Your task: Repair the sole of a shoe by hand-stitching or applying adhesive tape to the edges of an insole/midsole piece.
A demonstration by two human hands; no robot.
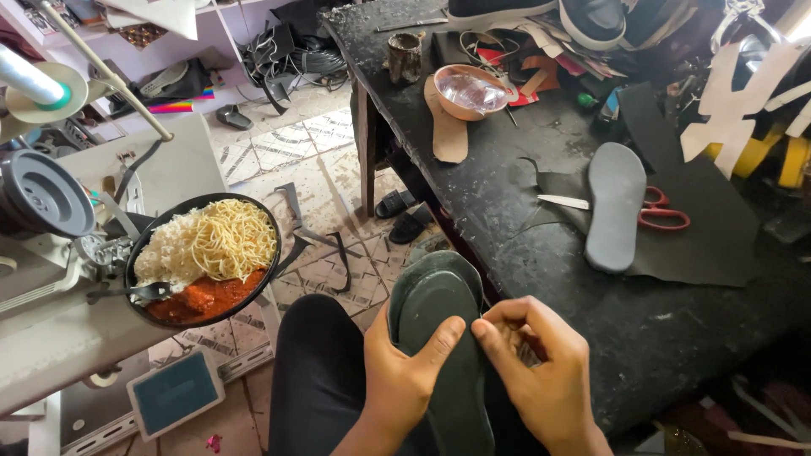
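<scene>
While the left hand (401, 371) clamps the dark shoe sole (439, 338) with thumb across its face, the right hand (541, 371) pinches its right edge; the sole runs lengthwise away from the person, toe toward the black surface's (524, 245) near-left edge.

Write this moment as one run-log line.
left hand: holds dark insole | right hand: pinches its edge | nearby: grey sole, scissors

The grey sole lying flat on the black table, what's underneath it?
The grey sole lies on a dark sheet of material, across red-handled scissors: a blade tip shows at its left edge, handles at its right. The scissors' middle is covered.
</scene>
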